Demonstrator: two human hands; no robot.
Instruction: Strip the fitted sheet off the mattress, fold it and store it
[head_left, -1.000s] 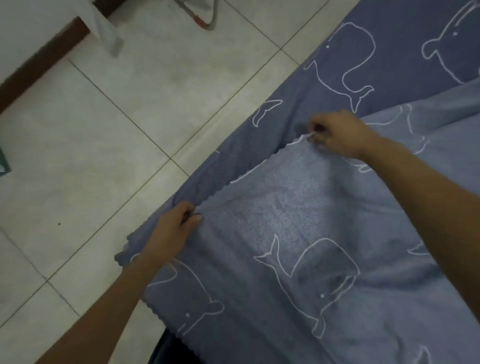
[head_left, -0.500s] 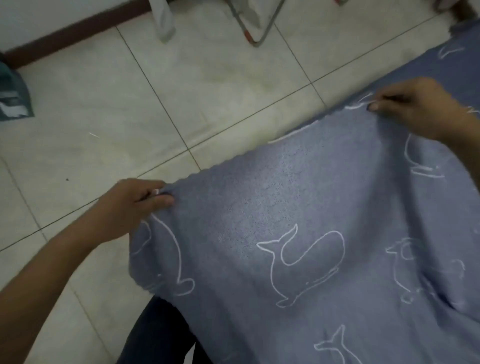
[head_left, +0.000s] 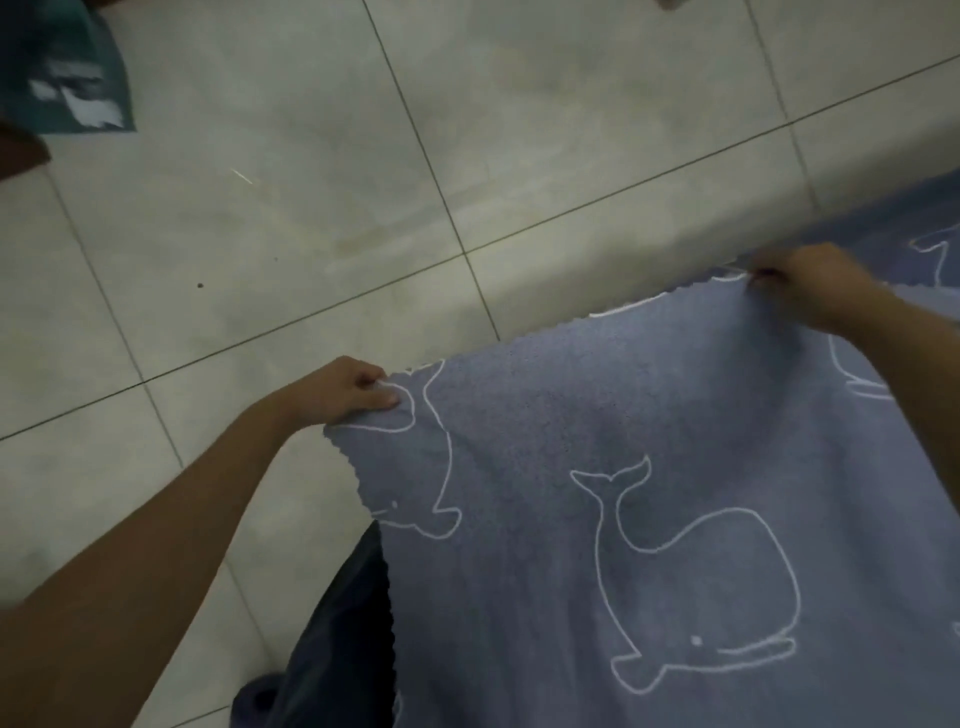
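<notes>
Hands: 2, both in view, both engaged.
- Left hand (head_left: 345, 392): fingers curled, thumb on top, pinching one upper corner of the blue-grey terry fitted sheet printed with white whale outlines (head_left: 597, 405).
- Right hand (head_left: 810, 283): fingers curled round the same upper edge farther along, near the frame's right side. Blurred; the finer finger placement cannot be told.

Sheet: 1. Its wavy-cut top edge runs stretched between the two hands, rising from left to right. Below that edge the cloth hangs in front of the person and fills the lower right of the view. A further patch of the same blue print shows behind the right hand at the right edge; what it rests on cannot be told.

Whale outlines: 1 whole, centre-right of the hanging panel; at least 3 more partial, cut by the cloth's left edge, the right forearm or the frame.

Below the sheet's left edge: 1 leg in dark trousers (head_left: 343, 623).

Surroundings: pale tiled floor (head_left: 311, 208) with dark grout lines. 1 teal bag-like item with white patches (head_left: 72, 78) at the top left corner, well apart from the sheet.
</notes>
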